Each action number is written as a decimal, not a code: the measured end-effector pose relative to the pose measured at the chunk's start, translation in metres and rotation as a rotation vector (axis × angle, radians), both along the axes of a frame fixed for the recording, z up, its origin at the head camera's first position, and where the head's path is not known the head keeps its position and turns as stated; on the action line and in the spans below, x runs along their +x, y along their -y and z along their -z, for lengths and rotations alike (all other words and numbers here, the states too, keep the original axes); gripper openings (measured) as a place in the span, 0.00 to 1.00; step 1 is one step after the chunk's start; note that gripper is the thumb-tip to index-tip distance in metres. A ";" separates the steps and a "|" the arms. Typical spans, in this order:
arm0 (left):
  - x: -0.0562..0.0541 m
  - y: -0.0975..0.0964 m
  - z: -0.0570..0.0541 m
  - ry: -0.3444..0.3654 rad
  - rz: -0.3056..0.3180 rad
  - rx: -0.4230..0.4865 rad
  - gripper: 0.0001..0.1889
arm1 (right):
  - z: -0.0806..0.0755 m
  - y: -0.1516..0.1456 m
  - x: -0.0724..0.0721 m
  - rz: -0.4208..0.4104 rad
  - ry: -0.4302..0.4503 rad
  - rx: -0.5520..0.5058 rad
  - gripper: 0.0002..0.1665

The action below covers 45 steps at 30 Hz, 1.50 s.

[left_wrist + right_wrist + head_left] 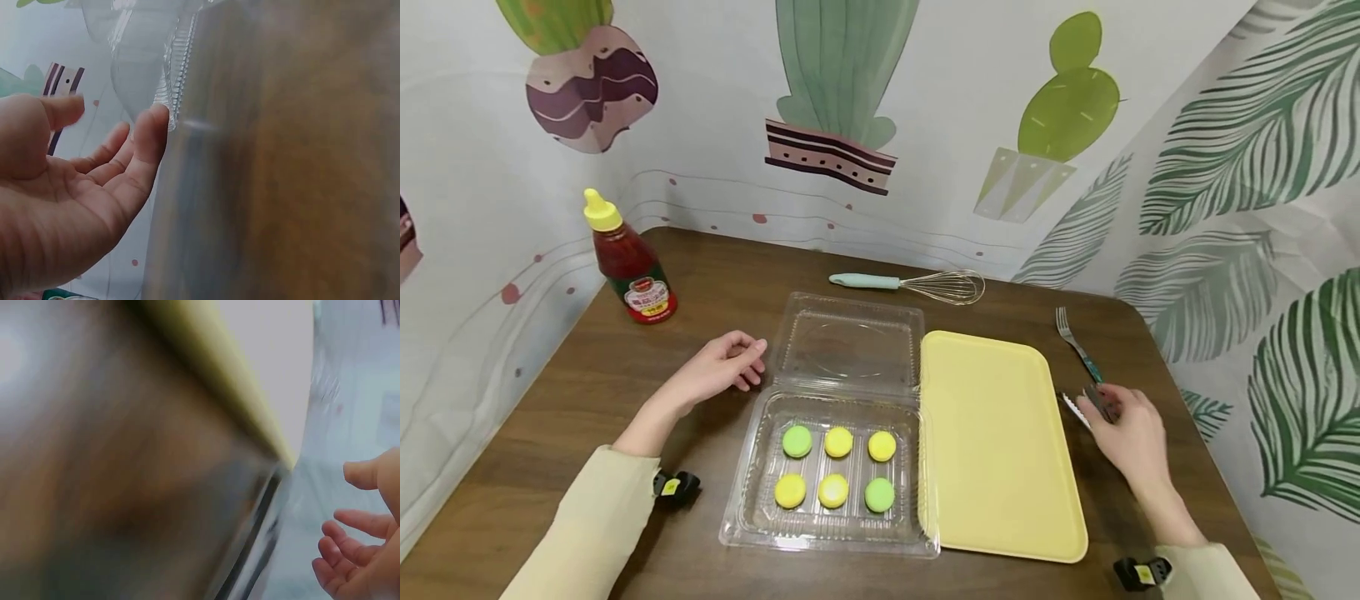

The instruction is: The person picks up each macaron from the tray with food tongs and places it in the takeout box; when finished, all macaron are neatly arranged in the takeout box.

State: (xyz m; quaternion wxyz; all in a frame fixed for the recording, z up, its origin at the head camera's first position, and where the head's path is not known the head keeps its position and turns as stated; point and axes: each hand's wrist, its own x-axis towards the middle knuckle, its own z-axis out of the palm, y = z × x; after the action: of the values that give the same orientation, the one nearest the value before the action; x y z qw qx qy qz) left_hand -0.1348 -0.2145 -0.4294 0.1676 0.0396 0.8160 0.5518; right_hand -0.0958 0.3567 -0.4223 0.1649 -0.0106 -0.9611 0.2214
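Note:
My left hand (725,372) hovers with loosely bent fingers just left of the raised lid (850,346) of a clear plastic clamshell box; the left wrist view shows nothing in the palm. Several yellow and green macarons (838,442) sit in two rows in the box's base (752,533). To the right, my right hand (1131,433) is over what looks like metal tongs (1077,412) with a serrated edge, partly hidden by the fingers. In the right wrist view, thumb and fingers are apart and the tongs (253,544) lie beyond them.
A yellow tray (1000,450) stands against the box's right side. Behind lie a whisk (925,284) with a pale blue handle and, at the right, a fork (1077,343). A red sauce bottle (634,267) stands at the back left, near the patterned cloth wall (700,108).

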 end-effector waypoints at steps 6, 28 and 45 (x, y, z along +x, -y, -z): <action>-0.014 -0.004 0.006 0.004 -0.027 -0.005 0.30 | -0.010 0.069 -0.028 -0.176 0.019 -0.104 0.20; -0.022 -0.015 0.016 0.039 -0.071 0.177 0.16 | 0.009 0.188 -0.083 -0.332 0.501 -0.635 0.13; -0.018 -0.010 -0.004 -0.139 -0.123 0.101 0.15 | -0.014 0.189 -0.079 -0.364 0.414 -0.755 0.08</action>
State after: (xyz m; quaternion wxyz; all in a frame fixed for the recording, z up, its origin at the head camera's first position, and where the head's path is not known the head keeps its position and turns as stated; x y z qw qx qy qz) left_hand -0.1532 -0.2050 -0.4249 0.0740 0.0361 0.7978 0.5973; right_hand -0.1745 0.1681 -0.4084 -0.0871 0.0551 -0.8123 0.5740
